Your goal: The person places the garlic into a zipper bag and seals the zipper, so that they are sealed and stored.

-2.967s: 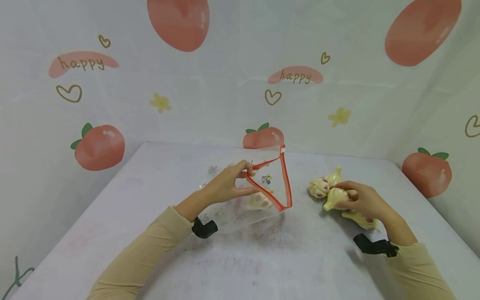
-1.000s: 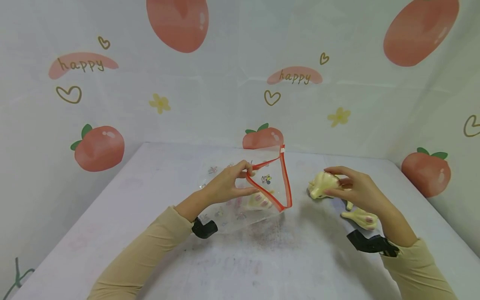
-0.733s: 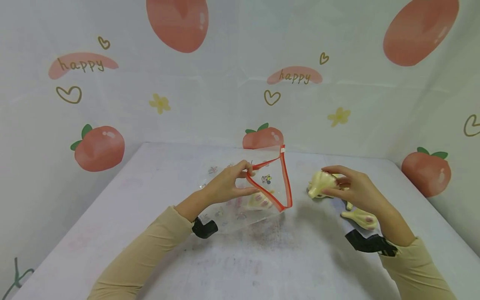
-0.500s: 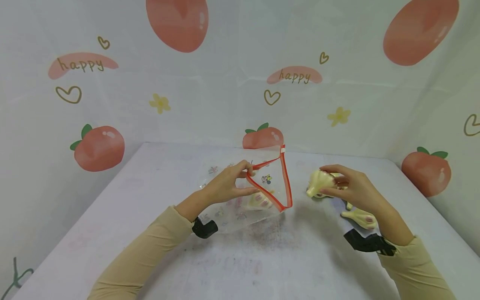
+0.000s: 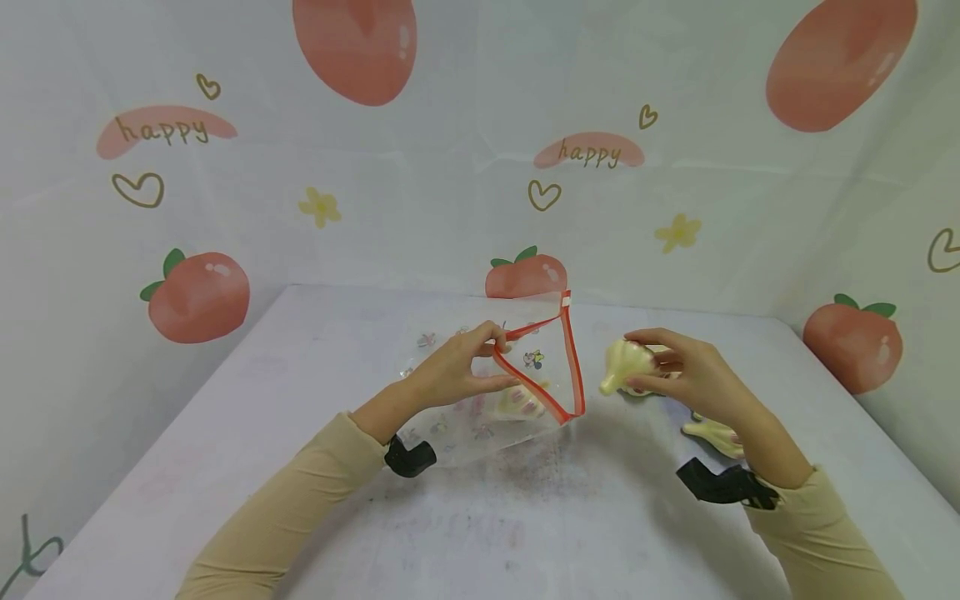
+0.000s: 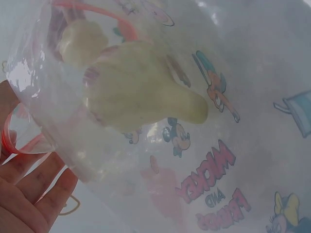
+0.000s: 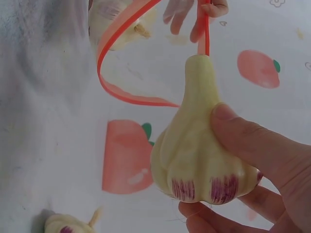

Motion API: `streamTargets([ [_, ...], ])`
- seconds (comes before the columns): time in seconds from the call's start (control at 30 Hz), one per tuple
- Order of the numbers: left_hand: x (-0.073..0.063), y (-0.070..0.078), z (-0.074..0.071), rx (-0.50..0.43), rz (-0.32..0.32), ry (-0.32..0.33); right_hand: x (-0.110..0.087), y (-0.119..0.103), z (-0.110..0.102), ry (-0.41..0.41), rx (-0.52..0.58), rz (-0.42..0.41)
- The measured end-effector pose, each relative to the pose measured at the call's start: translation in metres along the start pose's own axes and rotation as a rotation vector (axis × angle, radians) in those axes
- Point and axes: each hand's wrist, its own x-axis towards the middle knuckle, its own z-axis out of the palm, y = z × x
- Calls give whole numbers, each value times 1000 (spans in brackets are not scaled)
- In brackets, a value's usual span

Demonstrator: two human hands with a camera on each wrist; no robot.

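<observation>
My left hand (image 5: 459,367) pinches the red-edged rim of a clear zip bag (image 5: 450,433) printed with cartoon figures, and its mouth gapes toward the right. Inside the bag lie garlic bulbs; one garlic bulb (image 6: 141,87) fills much of the left wrist view, with a second garlic bulb (image 6: 82,41) behind it. Between thumb and fingers, my right hand (image 5: 693,371) grips another garlic bulb (image 7: 201,145), cream with purple streaks. Its stem points at the bag's opening, a short gap away in the head view.
More garlic lies on the table right of the bag: one garlic bulb (image 5: 716,435) is partly covered by the right wrist, others sit behind the right hand. A white cloth (image 5: 420,167) with printed peaches hangs behind the table (image 5: 450,533).
My right hand has picked up a garlic bulb from the group and carried it left toward the bag, its stem turning toward the opening. My left hand and the bag have stayed put.
</observation>
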Motion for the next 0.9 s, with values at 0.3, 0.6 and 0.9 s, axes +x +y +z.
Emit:
streamTargets([
  [0.3,0,-3,1,-3,17,10,4,-4,8,2,36,-32],
  [0.6,0,-2,1,-15,10,-2,9,-6,17,7,57,-107],
  [0.9,0,-3,2,-8,6,1,13,-12,23,-6,64,-126],
])
